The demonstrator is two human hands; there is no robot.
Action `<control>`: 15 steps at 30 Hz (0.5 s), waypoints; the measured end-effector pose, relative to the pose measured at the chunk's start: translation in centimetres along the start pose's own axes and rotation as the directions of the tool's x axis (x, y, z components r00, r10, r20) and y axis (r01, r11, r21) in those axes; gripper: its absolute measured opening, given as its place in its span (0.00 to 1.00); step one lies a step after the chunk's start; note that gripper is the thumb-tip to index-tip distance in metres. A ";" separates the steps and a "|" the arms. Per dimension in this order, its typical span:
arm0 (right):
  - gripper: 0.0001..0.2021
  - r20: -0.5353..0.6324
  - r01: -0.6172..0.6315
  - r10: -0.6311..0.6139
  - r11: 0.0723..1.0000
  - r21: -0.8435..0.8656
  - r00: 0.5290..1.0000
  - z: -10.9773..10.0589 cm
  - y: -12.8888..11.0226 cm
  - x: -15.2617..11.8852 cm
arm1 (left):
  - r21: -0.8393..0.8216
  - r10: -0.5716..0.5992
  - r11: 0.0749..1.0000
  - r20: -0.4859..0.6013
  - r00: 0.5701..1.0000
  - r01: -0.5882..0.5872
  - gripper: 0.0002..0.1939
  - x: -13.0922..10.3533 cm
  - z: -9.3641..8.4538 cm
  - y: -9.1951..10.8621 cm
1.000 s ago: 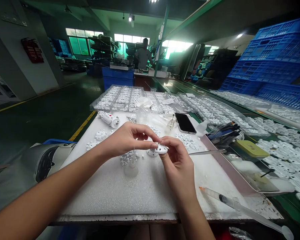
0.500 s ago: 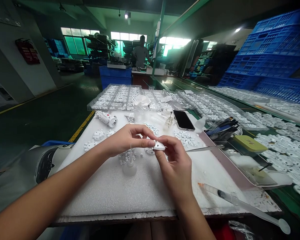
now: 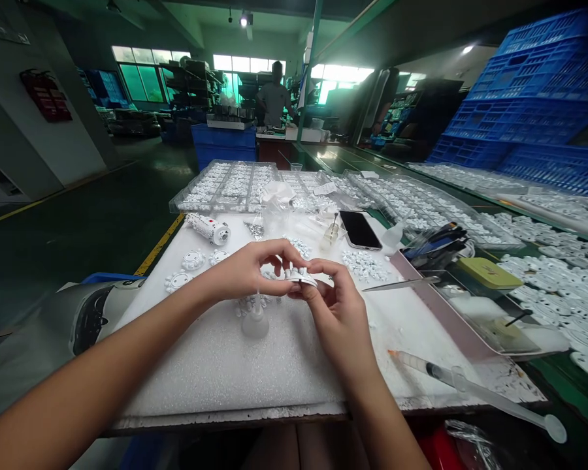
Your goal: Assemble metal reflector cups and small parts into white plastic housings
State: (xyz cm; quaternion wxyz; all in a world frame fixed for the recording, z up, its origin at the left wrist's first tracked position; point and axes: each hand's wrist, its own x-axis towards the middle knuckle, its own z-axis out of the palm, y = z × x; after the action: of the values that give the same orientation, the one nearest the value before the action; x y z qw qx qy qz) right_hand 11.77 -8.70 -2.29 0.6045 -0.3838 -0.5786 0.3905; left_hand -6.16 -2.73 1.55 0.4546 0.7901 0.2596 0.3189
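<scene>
A small white part (image 3: 301, 277) with rounded pieces along its top is held between both hands above the white foam sheet (image 3: 274, 372). My left hand (image 3: 255, 267) pinches its left side with thumb and fingers. My right hand (image 3: 336, 303) grips the right side, thumb below and index finger above. Under my left hand stands a small translucent bottle (image 3: 255, 323) with a thin nozzle. Small white pieces lie behind it, partly hidden by the hands. Several round white parts (image 3: 193, 260) rest on the foam to the left.
A phone (image 3: 360, 230), tweezers (image 3: 402, 284) and a syringe (image 3: 451, 378) lie on the right. Compartment trays (image 3: 240, 186) of white parts stand behind, near a patterned cylinder (image 3: 207, 228). A yellow-lidded box (image 3: 490, 273) and blue crates (image 3: 529, 85) are farther right. A person (image 3: 275, 98) stands in the background.
The white part has been turned in the fingers, so the rounded pieces on its top now show. My right hand has shifted slightly left. The view has moved a little.
</scene>
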 end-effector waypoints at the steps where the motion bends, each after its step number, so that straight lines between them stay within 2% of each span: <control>1: 0.07 -0.004 -0.012 0.012 0.999 0.030 1.000 0.0 0.0 0.1 | -0.001 0.003 1.000 -0.003 1.000 -0.003 0.13 0.0 0.1 -0.1; 10: 0.10 -0.004 -0.151 0.154 0.970 0.188 0.988 0.0 -0.6 0.3 | 0.082 0.071 0.995 -0.085 0.994 -0.064 0.16 0.1 1.1 0.1; 15: 0.11 0.061 -0.213 0.204 0.938 0.275 0.977 -0.1 -0.8 0.3 | 0.109 0.123 0.988 -0.116 0.986 -0.110 0.17 0.1 1.2 -0.2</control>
State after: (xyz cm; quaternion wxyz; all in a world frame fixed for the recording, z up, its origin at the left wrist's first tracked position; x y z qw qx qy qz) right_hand 11.88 -8.73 -1.42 0.5987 -0.3476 -0.4829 0.5362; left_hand -5.27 -3.24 0.97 0.3773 0.8051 0.2564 0.3792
